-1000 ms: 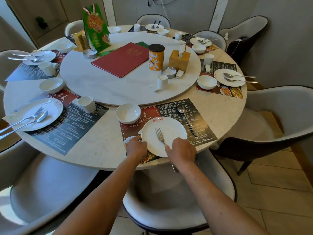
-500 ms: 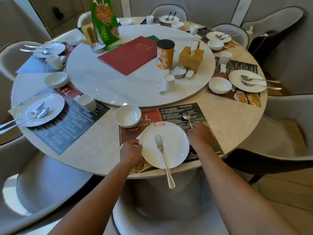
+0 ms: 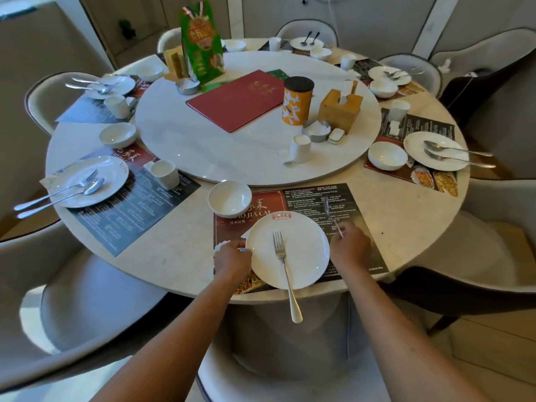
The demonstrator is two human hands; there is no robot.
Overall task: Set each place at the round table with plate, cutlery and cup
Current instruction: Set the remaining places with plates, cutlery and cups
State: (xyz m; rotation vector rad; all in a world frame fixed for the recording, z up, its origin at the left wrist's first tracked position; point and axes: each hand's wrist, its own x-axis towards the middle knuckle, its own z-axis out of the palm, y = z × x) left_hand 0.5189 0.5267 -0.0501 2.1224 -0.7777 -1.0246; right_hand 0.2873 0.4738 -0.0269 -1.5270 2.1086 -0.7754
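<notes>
A white plate [image 3: 307, 242] lies on the dark placemat [image 3: 356, 216] at the near edge of the round table [image 3: 185, 256]. On the plate rests a fork [image 3: 285, 271] whose handle juts past the table edge. My left hand [image 3: 233, 261] grips the plate's left rim. My right hand [image 3: 349, 248] pinches a spoon [image 3: 330, 213], blurred, lifted just right of the plate. A small white bowl [image 3: 229, 198] stands beyond the plate on the left.
Other places round the table hold plates with cutlery, bowls and cups, such as the left plate [image 3: 87, 181] and cup [image 3: 165, 174]. The raised turntable [image 3: 246, 158] carries a red menu [image 3: 237, 98], an orange tin [image 3: 297, 100], a tissue box [image 3: 340, 110]. Chairs ring the table.
My right hand has left the fork, reached to the spoon on the placemat and lifted it. My left hand stays on the plate's rim. The camera has risen.
</notes>
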